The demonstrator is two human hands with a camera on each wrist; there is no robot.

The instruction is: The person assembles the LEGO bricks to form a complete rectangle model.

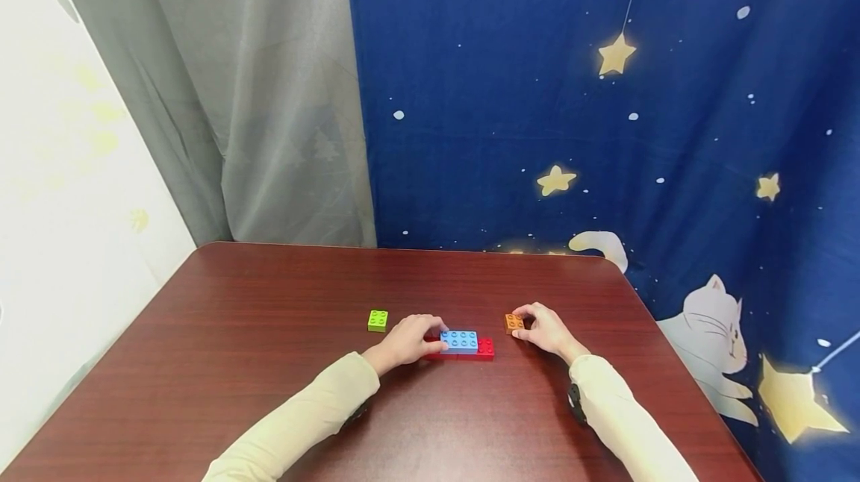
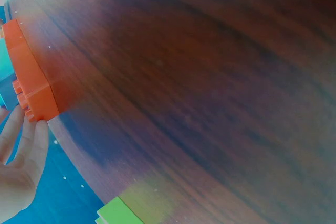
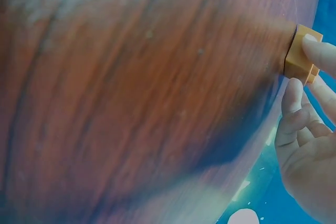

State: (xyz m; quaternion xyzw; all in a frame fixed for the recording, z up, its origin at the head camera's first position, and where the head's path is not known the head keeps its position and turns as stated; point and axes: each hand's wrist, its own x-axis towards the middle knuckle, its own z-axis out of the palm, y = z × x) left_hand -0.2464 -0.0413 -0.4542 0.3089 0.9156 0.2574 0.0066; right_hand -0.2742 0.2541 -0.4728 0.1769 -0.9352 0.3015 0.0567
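- Blue brick (image 1: 459,342) sits on top of the longer red base (image 1: 487,348), whose studs show past its right end.
- The left hand (image 1: 405,340) grips the left end of this stack, thumb on the near side and forefinger on the far side.
- The right hand (image 1: 547,330) pinches the orange brick (image 1: 512,324) between thumb and fingers, just right of the red base and apart from it.
- The green brick (image 1: 378,321) lies left of the stack, near the left hand but untouched.
- All stand around the middle of the brown table (image 1: 470,422), before a blue curtain (image 1: 484,94) with stars.
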